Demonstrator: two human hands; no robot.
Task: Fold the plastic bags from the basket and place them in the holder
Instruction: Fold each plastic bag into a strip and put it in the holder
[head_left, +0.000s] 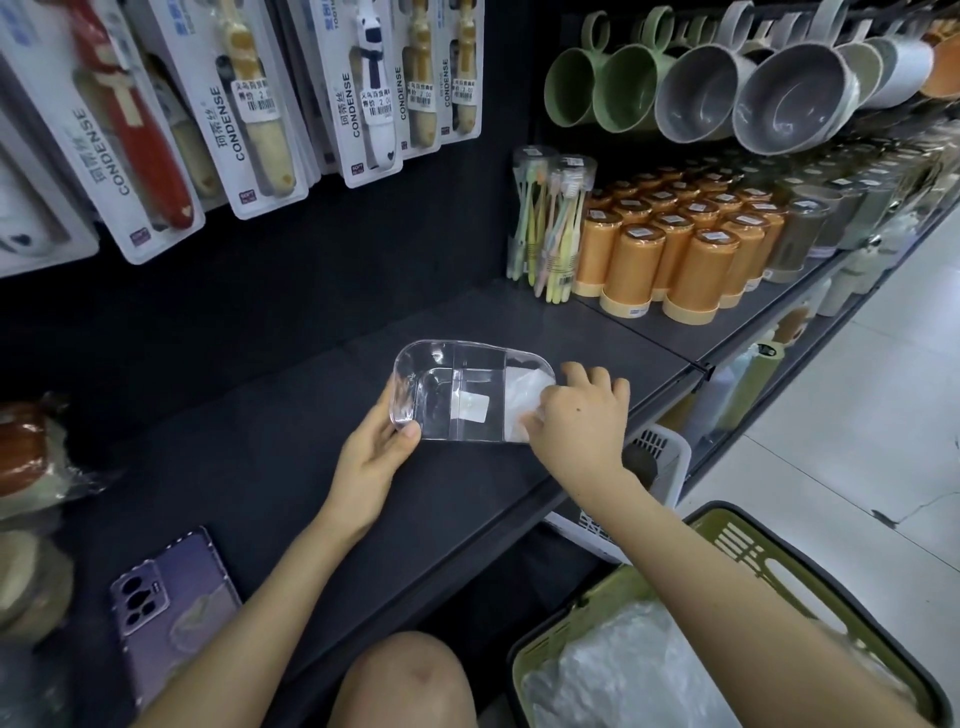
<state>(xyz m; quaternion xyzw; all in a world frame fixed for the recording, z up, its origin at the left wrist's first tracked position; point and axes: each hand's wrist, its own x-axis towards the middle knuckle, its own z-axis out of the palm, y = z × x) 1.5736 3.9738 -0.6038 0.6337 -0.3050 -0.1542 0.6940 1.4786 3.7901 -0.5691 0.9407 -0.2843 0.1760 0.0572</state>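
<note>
A clear plastic holder (447, 364) with divided compartments rests tilted on the dark shelf. My left hand (376, 444) grips its left end, thumb on the front rim. A folded white plastic bag (522, 387) sits in the holder's right compartment. My right hand (576, 415) is at that compartment with curled fingers on the bag. At the lower right, a green basket (779, 551) holds a heap of loose clear plastic bags (618, 675).
A purple-cased phone (174, 603) lies on the shelf at the lower left. Orange cups (691, 260) and packs of toothbrushes (545, 223) stand on the shelf to the right. Packaged toothbrushes hang above. A white basket (660, 457) sits below the shelf edge.
</note>
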